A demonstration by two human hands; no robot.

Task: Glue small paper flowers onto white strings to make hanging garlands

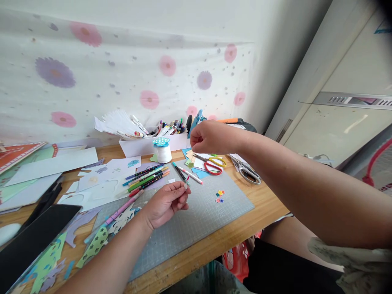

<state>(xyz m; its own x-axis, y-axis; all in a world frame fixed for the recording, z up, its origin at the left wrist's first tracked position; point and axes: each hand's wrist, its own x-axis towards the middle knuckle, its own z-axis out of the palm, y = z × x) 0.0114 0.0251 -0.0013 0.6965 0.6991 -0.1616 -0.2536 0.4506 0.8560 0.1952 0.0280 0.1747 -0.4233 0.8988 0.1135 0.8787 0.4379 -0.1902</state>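
Nearest the camera, the left forearm [113, 245] slants up from the lower edge while the right forearm [294, 179] crosses in from the right. At far left lies a dark-screened device [39, 241], then cut paper scraps [93, 247], pushed, it seems, to the side so that the middle stays workable. Next, a bundle of pens [147, 179] lies at the upper left of the grey cutting mat [196, 232], which probably guards the wooden table [263, 208]. Behind the pens stands a white spool [163, 154] with a teal checked cover, upright and apparently within easy reach. Over the middle of the mat, the left hand [168, 202] pinches a small pale piece [185, 186] between thumb and index finger, the other fingers curled beneath; the piece sits right at the fingertips, perhaps so that most of it stays exposed while held steady. Higher and further right, the right hand [211, 136] hangs well apart from that piece, fingers curled in and thumb pressed against the index finger; whether anything thin runs between them I cannot tell. Below it rest red-and-yellow scissors [207, 159], and nearer, small flower cutouts [218, 194] lie clustered, likely to avoid losing them. Grey-handled scissors [244, 170] lie furthest right.
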